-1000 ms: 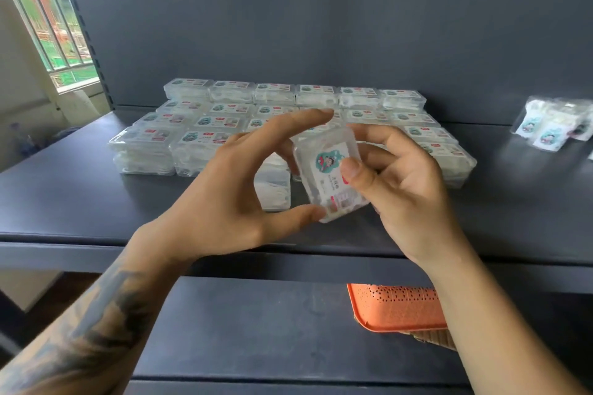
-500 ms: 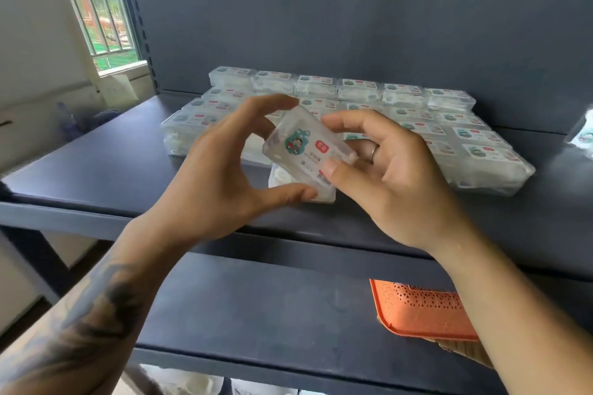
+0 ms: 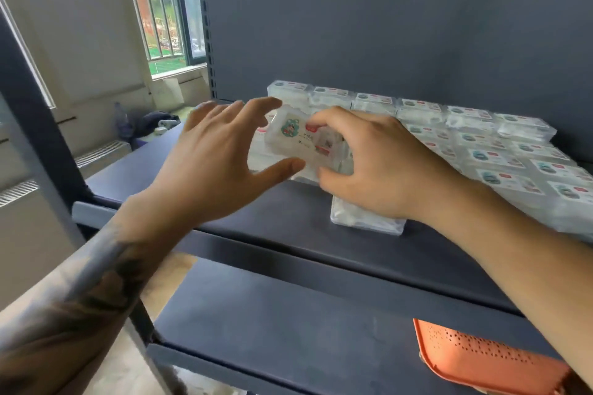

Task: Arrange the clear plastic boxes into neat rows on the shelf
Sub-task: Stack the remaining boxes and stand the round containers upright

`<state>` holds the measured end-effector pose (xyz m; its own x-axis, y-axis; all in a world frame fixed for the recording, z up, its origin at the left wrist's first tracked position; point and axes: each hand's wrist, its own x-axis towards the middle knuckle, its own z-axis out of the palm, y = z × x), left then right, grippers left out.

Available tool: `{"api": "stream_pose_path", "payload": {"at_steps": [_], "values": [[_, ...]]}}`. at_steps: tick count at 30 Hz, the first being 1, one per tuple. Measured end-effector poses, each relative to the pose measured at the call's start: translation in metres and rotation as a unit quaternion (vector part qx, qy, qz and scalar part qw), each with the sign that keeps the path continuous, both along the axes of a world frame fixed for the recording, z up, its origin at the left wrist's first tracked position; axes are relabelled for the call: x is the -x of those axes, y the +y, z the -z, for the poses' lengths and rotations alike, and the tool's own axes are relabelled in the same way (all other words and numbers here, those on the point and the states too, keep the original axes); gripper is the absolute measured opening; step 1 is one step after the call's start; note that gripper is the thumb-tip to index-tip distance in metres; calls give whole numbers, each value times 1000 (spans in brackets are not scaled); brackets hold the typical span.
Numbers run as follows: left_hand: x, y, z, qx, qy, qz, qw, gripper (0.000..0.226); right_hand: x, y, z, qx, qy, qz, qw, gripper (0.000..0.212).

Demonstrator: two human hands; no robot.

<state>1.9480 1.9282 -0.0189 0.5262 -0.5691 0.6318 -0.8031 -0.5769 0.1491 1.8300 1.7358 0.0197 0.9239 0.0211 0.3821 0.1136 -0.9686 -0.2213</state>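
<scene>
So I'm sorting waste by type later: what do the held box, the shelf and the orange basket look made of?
Held box: clear glossy plastic, since its contents and label show through. Shelf: probably painted metal, given its dark matte surface and folded front edge. Orange basket: likely moulded plastic, with a uniform colour and a perforated wall.

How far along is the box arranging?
Mostly done: rows of boxes already fill the shelf toward the back. In hand: the right hand grips one box, with the left hand open beside it. Left: placing it, and one loose box in front.
</scene>
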Motion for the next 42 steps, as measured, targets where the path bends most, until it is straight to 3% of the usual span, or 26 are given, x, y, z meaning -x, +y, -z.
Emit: {"api": "stream_pose_path", "payload": {"at_steps": [3, 8, 20, 33, 42], "values": [[-19, 11, -5, -83, -10, -55, 995, 87, -28, -4, -12, 14, 18, 14, 1000, 55], [-43, 23, -7, -137, 6, -90, 987, 86, -93, -21, -22, 20, 73, 65, 995, 49], [-63, 23, 11, -140, 57, -103, 983, 87, -171, -39, -17, 23, 71, 74, 994, 47], [-41, 11, -3, -119, 50, -77, 989, 80, -159, -34, -21, 54, 65, 68, 994, 51], [14, -26, -2, -51, -33, 38, 997, 58, -77, -37, -23, 60, 9, 51, 997, 35]]}}
